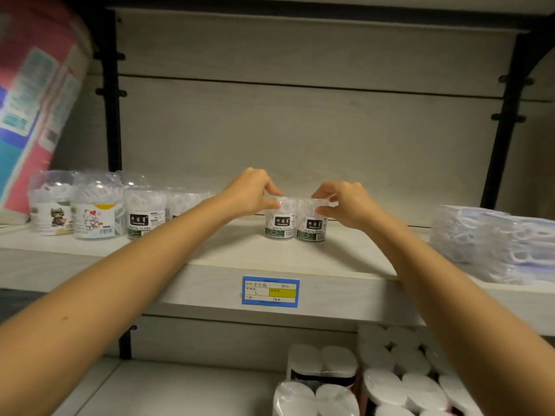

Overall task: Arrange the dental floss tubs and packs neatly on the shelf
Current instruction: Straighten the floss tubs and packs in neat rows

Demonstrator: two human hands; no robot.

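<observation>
Mid-step: squaring up a pair of floss tubs mid-shelf. My left hand (250, 192) pinches the lid of the left tub (279, 222), my right hand (338, 205) pinches the lid of the right tub (311, 225). Both grips narrow, fingertips on the lid rims, not wrapped round the bodies. The two tubs stand upright, touching or all but touching, labels facing me, both down on the shelf (210, 256) as far as I can tell.

Judgement: this pair is well apart from the row of tubs (99, 211) at the left end. Next move is likely to slide or lift both left to close that gap, keeping labels forward. Lid-only grip is weak for a carry; lids could pop, so a slide or a lower grip is safer.

Room: bare shelf between the pair and the left row, partly hidden by my left forearm. Bare shelf in front of the tubs up to the front edge, where the price tag (271, 291) sits. Back panel close behind, so little room to push deeper. Right end is taken by stacked floss packs (492, 241), the stack running out of view. The pink-and-blue package (36, 94) leans above the left row; keep clear of it. The shelf above is high, so there's plenty of lift room.
</observation>
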